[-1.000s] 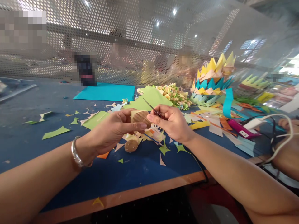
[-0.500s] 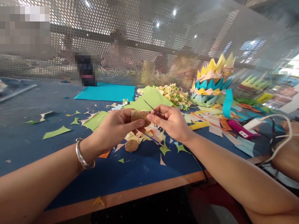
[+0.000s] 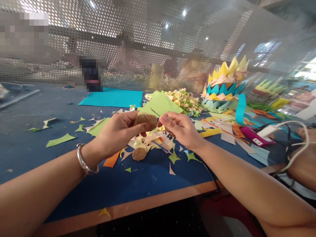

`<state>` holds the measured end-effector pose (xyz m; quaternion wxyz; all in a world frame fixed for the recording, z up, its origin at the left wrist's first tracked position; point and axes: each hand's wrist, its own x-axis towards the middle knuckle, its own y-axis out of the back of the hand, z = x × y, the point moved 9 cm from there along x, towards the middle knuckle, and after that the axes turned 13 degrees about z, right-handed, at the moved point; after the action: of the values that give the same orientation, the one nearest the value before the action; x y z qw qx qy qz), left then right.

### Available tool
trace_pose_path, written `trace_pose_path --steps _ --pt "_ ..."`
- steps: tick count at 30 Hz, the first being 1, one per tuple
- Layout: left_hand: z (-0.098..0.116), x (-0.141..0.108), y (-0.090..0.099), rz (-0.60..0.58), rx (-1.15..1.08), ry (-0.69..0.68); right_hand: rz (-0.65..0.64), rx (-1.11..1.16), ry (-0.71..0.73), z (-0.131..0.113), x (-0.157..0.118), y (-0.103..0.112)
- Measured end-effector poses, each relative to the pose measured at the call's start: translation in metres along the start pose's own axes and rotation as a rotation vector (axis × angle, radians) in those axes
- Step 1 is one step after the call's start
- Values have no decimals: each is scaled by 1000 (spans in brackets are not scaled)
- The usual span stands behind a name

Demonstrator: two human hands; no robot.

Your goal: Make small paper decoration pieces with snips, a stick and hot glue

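My left hand (image 3: 120, 130) pinches a brown oval piece (image 3: 148, 121) between thumb and fingers, with a pale yellowish sheet just showing behind its upper edge. Close beside it, my right hand (image 3: 179, 128) is closed around small scissors (image 3: 155, 112); only a slim dark blade shows, pointing up and left, and the handles are hidden by the fingers. Another brown oval piece (image 3: 139, 154) with light dots lies on the table below my hands. Pale and green paper scraps (image 3: 161, 136) are heaped beneath and around them.
A blue sheet (image 3: 111, 97) lies at the back left. Behind my hands are a green sheet (image 3: 160, 103) and a pile of folded paper pieces (image 3: 187, 102). A tiered paper model (image 3: 224, 87) stands back right. A magenta power bank (image 3: 256, 136) with cables lies near another person's arm (image 3: 302, 164).
The brown oval piece has turned and shows more of its face. My left hand has shifted slightly left. The scissors' blade has drawn slightly down and shows less.
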<state>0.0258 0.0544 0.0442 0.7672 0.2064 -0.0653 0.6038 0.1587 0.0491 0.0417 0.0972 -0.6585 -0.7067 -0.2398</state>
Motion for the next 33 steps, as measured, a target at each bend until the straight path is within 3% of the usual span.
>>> trace_pose_path --steps 11,22,33 --pt "4 1 0 -26 109 -48 -23 -124 58 -8 -1 -3" --pt "-4 1 -4 -112 -8 2 -52 -131 91 -13 -3 -5" --pt "-6 3 -5 -163 -97 -56 -49 -103 119 -16 -3 -5"
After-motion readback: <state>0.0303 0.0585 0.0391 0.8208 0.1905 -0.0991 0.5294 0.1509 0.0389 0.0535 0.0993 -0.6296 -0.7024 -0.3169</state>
